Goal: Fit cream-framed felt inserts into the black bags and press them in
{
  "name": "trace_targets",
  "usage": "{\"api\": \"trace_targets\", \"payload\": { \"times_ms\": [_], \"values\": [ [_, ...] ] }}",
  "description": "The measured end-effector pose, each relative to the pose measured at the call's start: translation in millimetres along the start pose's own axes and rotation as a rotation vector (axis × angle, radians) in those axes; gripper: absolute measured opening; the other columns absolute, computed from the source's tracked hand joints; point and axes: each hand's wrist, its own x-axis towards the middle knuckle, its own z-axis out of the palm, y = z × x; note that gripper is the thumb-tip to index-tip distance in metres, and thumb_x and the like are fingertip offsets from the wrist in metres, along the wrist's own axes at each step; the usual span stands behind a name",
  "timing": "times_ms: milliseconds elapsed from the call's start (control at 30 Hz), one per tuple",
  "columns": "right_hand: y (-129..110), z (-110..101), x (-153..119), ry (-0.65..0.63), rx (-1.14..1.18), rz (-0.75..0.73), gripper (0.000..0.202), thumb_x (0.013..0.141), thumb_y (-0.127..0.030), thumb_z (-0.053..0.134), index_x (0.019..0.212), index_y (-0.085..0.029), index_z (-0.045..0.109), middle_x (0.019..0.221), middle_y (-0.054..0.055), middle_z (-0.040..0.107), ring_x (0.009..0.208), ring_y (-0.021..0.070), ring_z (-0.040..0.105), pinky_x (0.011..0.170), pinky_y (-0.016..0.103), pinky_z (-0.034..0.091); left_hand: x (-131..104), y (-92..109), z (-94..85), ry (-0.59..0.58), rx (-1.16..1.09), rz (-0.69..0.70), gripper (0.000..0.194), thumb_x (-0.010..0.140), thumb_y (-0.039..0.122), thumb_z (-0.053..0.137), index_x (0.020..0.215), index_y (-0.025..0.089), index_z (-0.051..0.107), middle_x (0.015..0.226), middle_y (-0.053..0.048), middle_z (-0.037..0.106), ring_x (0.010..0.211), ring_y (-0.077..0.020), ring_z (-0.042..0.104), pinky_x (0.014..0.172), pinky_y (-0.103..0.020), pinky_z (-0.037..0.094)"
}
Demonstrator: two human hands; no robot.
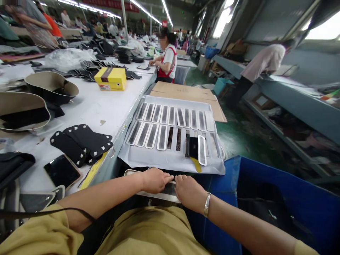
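Close to my body lies a long dark strip with a pale border (pixel 168 189), partly covered by both hands. My left hand (pixel 155 180) is closed over its upper edge, its fingertips pointing right. Almost touching them are the curled fingertips of my right hand (pixel 190 191), closed on the strip's right part; a silver bracelet circles that wrist. Just beyond sits a grey-white tray or board (pixel 164 161) with two rows of similar white-bordered pieces (pixel 151 136). A black piece (pixel 193 147) with a yellow tab lies at its right front.
The white table (pixel 117 106) on the left holds a yellow box (pixel 111 78), black panels (pixel 79 143), a phone (pixel 62 171) and open bag bodies (pixel 51 85). At right stands a blue bin (pixel 239 184). Cardboard (pixel 186 92) lies behind the tray; a co-worker (pixel 168 58) sits farther off.
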Motion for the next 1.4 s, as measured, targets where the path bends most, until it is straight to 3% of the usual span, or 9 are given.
{"api": "trace_targets", "payload": {
  "times_ms": [133,200,300,400,667,867,1033,1233,1400],
  "values": [
    [34,0,18,-0.122,0.446,-0.031,0.032,0.091,-0.019,0.033,0.100,-0.006,0.061,0.090,0.018,0.063,0.088,0.0267,0.057,0.076,0.039,0.043,-11,-8,-9.3,-0.009,-0.100,-0.041,0.047,0.082,0.025,0.044,0.128,0.015,0.044,0.125,-0.010,0.057,0.106,-0.0220,0.058,0.088,-0.029,0.044],
    [50,5,28,-0.188,0.600,-0.087,0.036,0.093,-0.019,0.029,0.105,-0.007,0.061,0.096,0.015,0.065,0.090,0.0222,0.059,0.082,0.035,0.043,-16,-14,-11.8,-0.007,-0.147,-0.064,0.046,0.082,0.027,0.046,0.127,0.017,0.046,0.123,-0.009,0.058,0.106,-0.0224,0.058,0.087,-0.029,0.044],
    [64,15,40,-0.249,0.752,-0.177,0.041,0.096,-0.027,0.025,0.109,-0.013,0.061,0.105,0.007,0.066,0.094,0.0151,0.059,0.085,0.025,0.044,-21,-18,-13.7,-0.009,-0.180,-0.062,0.045,0.082,0.030,0.048,0.125,0.017,0.048,0.118,-0.010,0.062,0.103,-0.0235,0.060,0.085,-0.029,0.045],
    [66,23,43,-0.290,0.869,-0.218,0.045,0.096,-0.038,0.025,0.108,-0.016,0.063,0.104,0.003,0.066,0.092,0.0139,0.060,0.084,0.023,0.045,-23,-18,-14.4,-0.006,-0.185,-0.055,0.046,0.082,0.030,0.049,0.126,0.016,0.049,0.117,-0.011,0.062,0.102,-0.0243,0.060,0.085,-0.029,0.045],
    [64,27,47,-0.333,0.960,-0.180,0.051,0.093,-0.051,0.028,0.103,-0.018,0.066,0.099,0.004,0.066,0.087,0.0173,0.059,0.083,0.028,0.044,-26,-15,-12.3,0.003,-0.149,-0.087,0.047,0.083,0.031,0.047,0.128,0.016,0.047,0.121,-0.011,0.059,0.102,-0.0233,0.060,0.084,-0.029,0.045],
    [61,22,56,-0.375,0.977,-0.171,0.055,0.091,-0.056,0.029,0.116,-0.018,0.060,0.108,0.006,0.064,0.095,0.0200,0.058,0.088,0.031,0.043,-25,-17,-19.4,0.005,-0.227,-0.064,0.049,0.082,0.032,0.050,0.128,0.019,0.047,0.117,-0.010,0.062,0.100,-0.0245,0.061,0.083,-0.030,0.045],
    [65,19,64,-0.436,1.010,-0.219,0.059,0.089,-0.059,0.029,0.122,-0.019,0.055,0.122,0.006,0.058,0.108,0.0205,0.054,0.097,0.031,0.038,-42,-37,-20.0,-0.008,-0.371,-0.148,0.043,0.079,0.024,0.053,0.121,0.019,0.055,0.114,-0.008,0.064,0.100,-0.0214,0.061,0.087,-0.027,0.044],
    [65,17,80,-0.496,1.011,-0.269,0.061,0.088,-0.060,0.031,0.131,-0.020,0.048,0.128,0.007,0.054,0.118,0.0230,0.047,0.105,0.034,0.030,-71,-60,-14.9,0.053,-0.681,-0.273,0.056,0.071,0.005,0.048,0.124,0.022,0.054,0.118,0.000,0.062,0.107,-0.0130,0.058,0.094,-0.020,0.040],
    [65,20,84,-0.503,1.037,-0.295,0.063,0.089,-0.059,0.031,0.137,-0.019,0.039,0.133,0.006,0.049,0.119,0.0228,0.046,0.103,0.033,0.032,-59,-58,-12.2,0.084,-0.538,-0.191,0.035,0.080,0.017,0.053,0.112,0.024,0.064,0.109,0.001,0.068,0.097,-0.0132,0.063,0.087,-0.017,0.042]
  ]
}}
